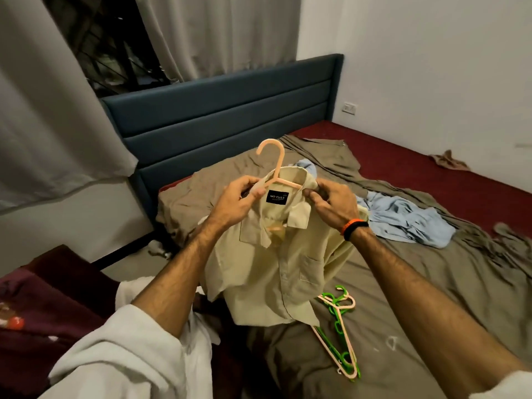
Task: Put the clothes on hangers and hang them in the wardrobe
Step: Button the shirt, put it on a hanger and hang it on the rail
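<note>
Shirt nearly on pink hanger, left hand and right hand both pinching its collar; blue garment and spare hangers wait on bed, nothing hung yet.

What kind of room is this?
Most likely a bedroom. There is a bed with a padded blue headboard, curtains over a dark window, and shirts and hangers spread on the bed cover.
</note>
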